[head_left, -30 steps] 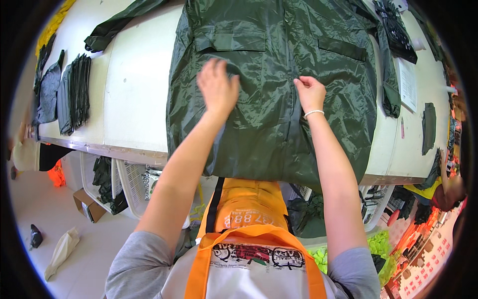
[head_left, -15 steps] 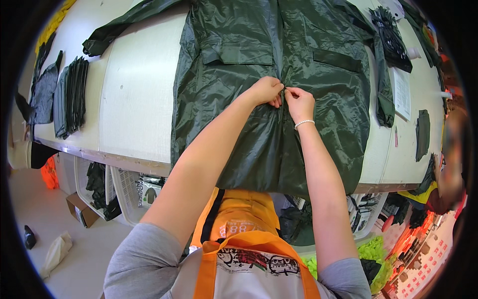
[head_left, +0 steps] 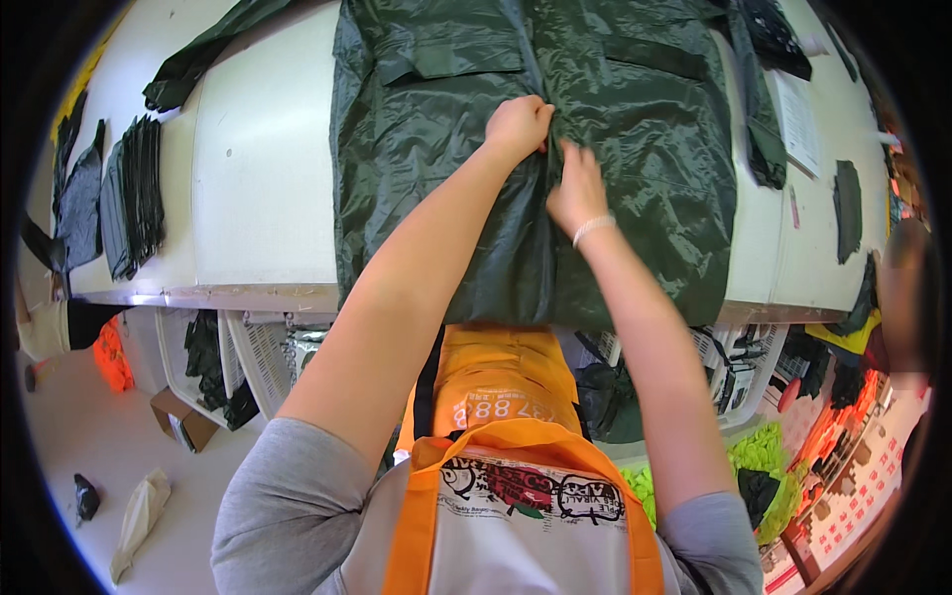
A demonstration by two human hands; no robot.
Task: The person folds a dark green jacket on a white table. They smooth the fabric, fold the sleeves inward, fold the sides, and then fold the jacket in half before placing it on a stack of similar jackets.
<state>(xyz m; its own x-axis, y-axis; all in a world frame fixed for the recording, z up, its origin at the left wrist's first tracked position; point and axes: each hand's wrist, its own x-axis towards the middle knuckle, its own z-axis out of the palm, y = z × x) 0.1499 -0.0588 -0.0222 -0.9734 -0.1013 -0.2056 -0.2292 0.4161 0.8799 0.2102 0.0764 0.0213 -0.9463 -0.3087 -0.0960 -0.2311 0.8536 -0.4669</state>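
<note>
A dark green shiny raincoat jacket (head_left: 426,188) lies spread on the white table, its front opening running down the middle and flapped pockets on both sides. My left hand (head_left: 520,129) is closed at the edge of the front opening, gripping the fabric there; its fingertips are partly hidden. Just below and to the right, my right hand (head_left: 578,188), wearing a white beaded bracelet (head_left: 593,230), is slightly blurred. Its fingers stretch up along the opening over the fabric, apart from my left hand.
On the left of the table (head_left: 263,178) stands a stack of folded dark garments (head_left: 134,198). To the right lie a paper sheet (head_left: 796,127) and a dark folded piece (head_left: 848,211). White baskets (head_left: 260,362) sit beneath the table edge. A cardboard box (head_left: 183,418) is on the floor.
My right hand has come away from my left hand, moving down and loosening its pinch. My left hand stays at the opening. The whole view has shifted slightly.
</note>
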